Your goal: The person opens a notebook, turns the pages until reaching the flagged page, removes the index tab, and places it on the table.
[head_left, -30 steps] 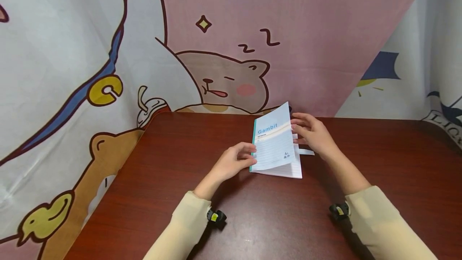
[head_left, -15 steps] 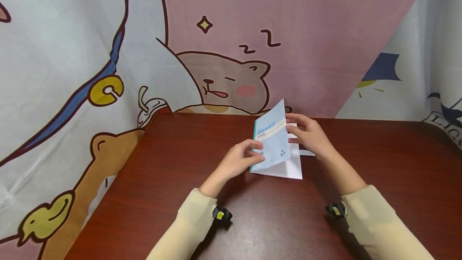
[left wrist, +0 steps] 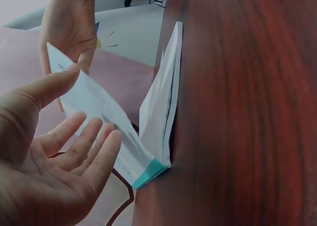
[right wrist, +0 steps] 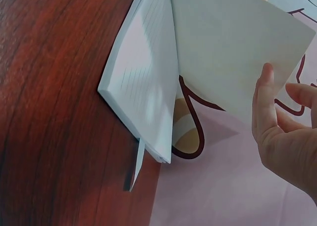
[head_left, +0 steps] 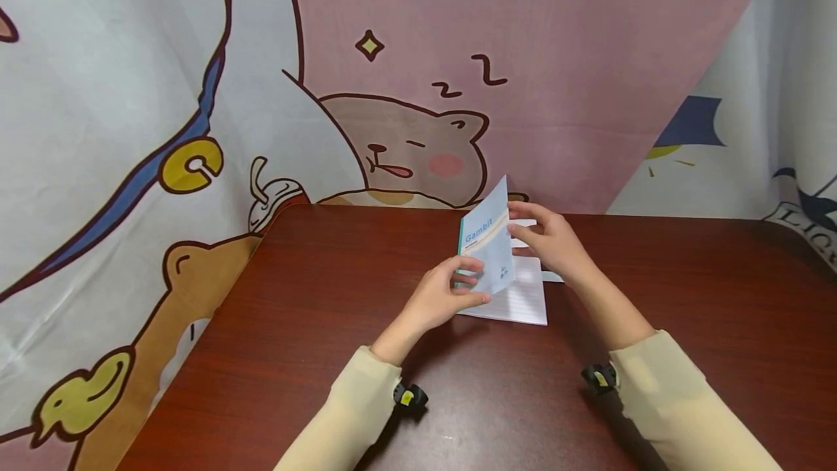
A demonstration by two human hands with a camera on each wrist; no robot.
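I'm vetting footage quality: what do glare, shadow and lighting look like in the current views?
Head view: soft glare low on the wood-grain tabletop, "Gambit" on the notebook cover legible; left wrist view: dim, the left hand shaded; right wrist view: bright patches beside greyer shadow on the lined page.

Notebook [head_left: 487, 242] on table [head_left: 366, 260] between left hand [head_left: 441, 293], right hand [head_left: 551, 240].

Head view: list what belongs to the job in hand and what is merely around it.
Job: notebook, cover raised; left hand; right hand; pale strip at the notebook's edge, perhaps part of it.

Merely around: table; printed cloth behind; black wrist cameras.
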